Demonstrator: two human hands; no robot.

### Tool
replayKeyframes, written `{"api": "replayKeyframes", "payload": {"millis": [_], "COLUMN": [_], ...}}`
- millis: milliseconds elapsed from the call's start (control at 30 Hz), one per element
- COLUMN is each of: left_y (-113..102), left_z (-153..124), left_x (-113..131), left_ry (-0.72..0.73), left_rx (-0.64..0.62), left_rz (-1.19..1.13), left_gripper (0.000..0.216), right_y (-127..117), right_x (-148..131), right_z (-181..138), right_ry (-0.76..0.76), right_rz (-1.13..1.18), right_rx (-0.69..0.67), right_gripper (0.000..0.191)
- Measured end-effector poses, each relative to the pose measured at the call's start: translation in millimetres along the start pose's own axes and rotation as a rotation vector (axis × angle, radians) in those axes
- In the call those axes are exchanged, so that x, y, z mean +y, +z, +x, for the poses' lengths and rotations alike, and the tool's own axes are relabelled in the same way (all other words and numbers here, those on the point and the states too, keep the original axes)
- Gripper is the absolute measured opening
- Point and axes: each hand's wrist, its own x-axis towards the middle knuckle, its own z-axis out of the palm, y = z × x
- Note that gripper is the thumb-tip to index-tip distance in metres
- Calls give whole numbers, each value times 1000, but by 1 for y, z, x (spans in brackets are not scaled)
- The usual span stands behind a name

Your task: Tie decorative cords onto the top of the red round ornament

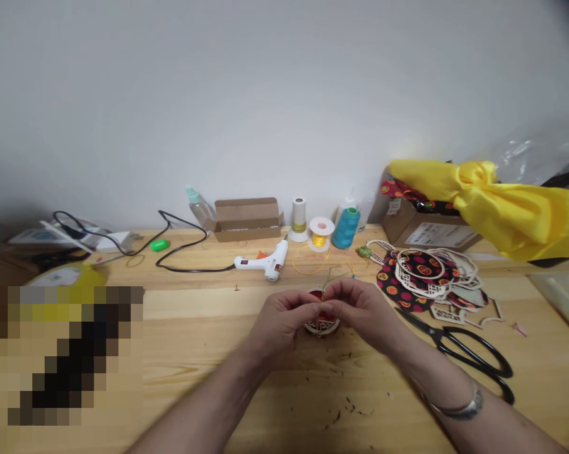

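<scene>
Both of my hands meet over the middle of the wooden table [180, 353]. My left hand [284, 321] and my right hand [360, 312] pinch a small round ornament [321, 323] between their fingertips; it is red with a white lattice rim. A thin cord [329, 277] rises from it toward the spools. My fingers hide most of the ornament. A silver bracelet [464, 408] circles my right wrist.
A white glue gun [268, 261] with a black cable lies behind my hands. Thread spools [346, 228], a cardboard box [247, 219] and a spray bottle [198, 207] line the wall. Black scissors [474, 356], patterned fabric discs with lattice cut-outs [426, 274] and yellow fabric [497, 198] lie right.
</scene>
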Motion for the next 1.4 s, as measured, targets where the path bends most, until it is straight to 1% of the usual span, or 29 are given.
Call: {"api": "replayKeyframes", "payload": {"millis": [100, 233, 300, 367, 467, 533, 567, 633, 733, 800, 867, 900, 933, 967, 1000, 1033, 1067, 1100, 1133, 1167, 1233, 1300, 1400], "left_y": [-2, -5, -5, -4, -2, 0, 1, 2, -1, -2, -3, -3, -2, -2, -1, -1, -1, 0, 0, 0, 0, 1, 3], "left_z": [2, 4, 4, 5, 5, 5, 5, 5, 6, 7, 8, 8, 8, 7, 7, 7, 6, 6, 6, 6, 6, 5, 4], "left_x": [0, -1, -1, -2, -3, -3, -3, -3, -5, -6, -7, -7, -7, -7, -8, -8, -8, -9, -9, -9, -9, -8, -7], "left_ry": [42, 71, 59, 54, 49, 12, -13, -65, -81, -60, -47, -43, -40, -36, -36, -39, -43, -46, -45, -40, -27, -14, 20], "left_rx": [0, 56, 81, 87, 104, 129, 138, 128, 57, 36, 43, 50, 54, 60, 70, 88, 108, 126, 138, 141, 124, 87, 2], "left_rz": [-29, 5, 15, -19, -98, -145, -174, -238, -302, -328, -343, -344, -338, -324, -303, -278, -249, -216, -181, -150, -95, -74, -85], "left_gripper": [10, 8, 8, 9, 11, 11, 11, 12, 12, 13, 15, 14, 14, 14, 14, 16, 17, 19, 19, 20, 20, 17, 13], "right_y": [-3, -6, -4, 1, 10, 16, 19, 22, 26, 26, 24, 21, 18, 15, 11, 8, 5, 4, 3, 3, 5, 8, 11], "right_x": [0, 0, 2, 4, 11, 16, 19, 23, 25, 22, 16, 14, 11, 9, 8, 7, 7, 8, 9, 9, 10, 10, 9], "right_z": [0, -4, -8, -13, -19, -21, -21, -21, -22, -23, -24, -23, -22, -20, -17, -13, -9, -5, -1, 1, 4, 4, 2], "right_ry": [-109, -252, -318, -418, -637, -794, -860, -942, -985, -1026, -1069, -1071, -1045, -985, -893, -775, -640, -498, -360, -233, -52, 29, 76], "right_rz": [-226, -601, -713, -804, -973, -1112, -1176, -1273, -1354, -1337, -1180, -1056, -922, -797, -689, -593, -502, -406, -302, -195, 4, 133, 197], "right_rx": [16, 118, 171, 192, 188, 170, 151, 82, -51, -147, -217, -211, -164, -74, 44, 165, 247, 274, 252, 196, 92, 68, 96], "right_gripper": [14, 24, 24, 20, 16, 17, 18, 20, 22, 21, 20, 20, 21, 19, 17, 16, 16, 16, 16, 18, 20, 22, 24]}}
